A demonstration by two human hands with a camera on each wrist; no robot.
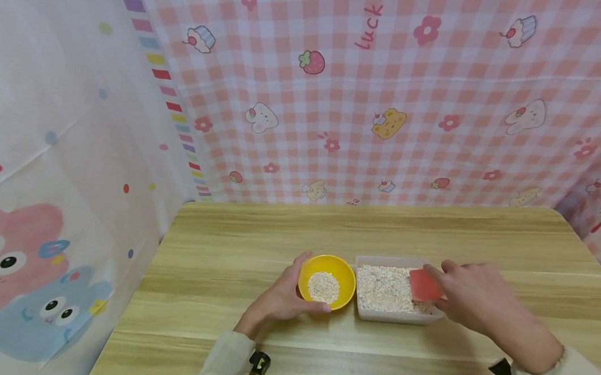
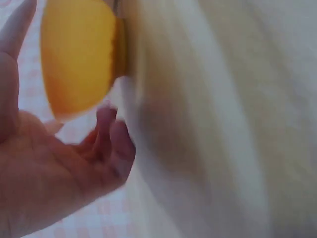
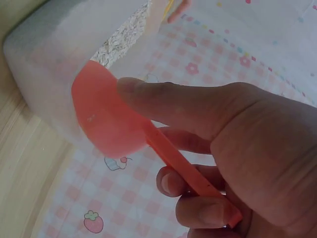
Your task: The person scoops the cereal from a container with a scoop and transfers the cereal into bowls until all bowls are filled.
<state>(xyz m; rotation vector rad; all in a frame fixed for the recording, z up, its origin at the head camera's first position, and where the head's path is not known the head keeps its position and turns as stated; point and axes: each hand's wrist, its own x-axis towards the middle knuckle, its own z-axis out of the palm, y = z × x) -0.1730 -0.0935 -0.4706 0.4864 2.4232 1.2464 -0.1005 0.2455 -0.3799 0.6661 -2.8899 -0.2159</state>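
Observation:
My left hand (image 1: pixel 289 293) holds a yellow bowl (image 1: pixel 344 273) at its left side, thumb at the near edge and fingers at the far edge. Pale grains (image 1: pixel 323 287) like oat flakes lie in the bottom of the bowl. In the left wrist view the bowl (image 2: pixel 79 54) shows beside the thumb and the curled fingers. A translucent plastic box (image 1: pixel 396 318) of the same flakes stands just right of the bowl. My right hand (image 1: pixel 471 294) grips a red scoop (image 1: pixel 424 284) at the box's right end. The right wrist view shows fingers round the scoop's handle (image 3: pixel 185 171) and the thumb by its blade.
Everything stands on a wood-grain table (image 1: pixel 262 235). A pink checked cloth (image 1: pixel 357 105) hangs behind it, and a white printed cloth (image 1: pixel 85 165) hangs on the left. Black wrist straps (image 1: pixel 260 362) sit at the sleeves.

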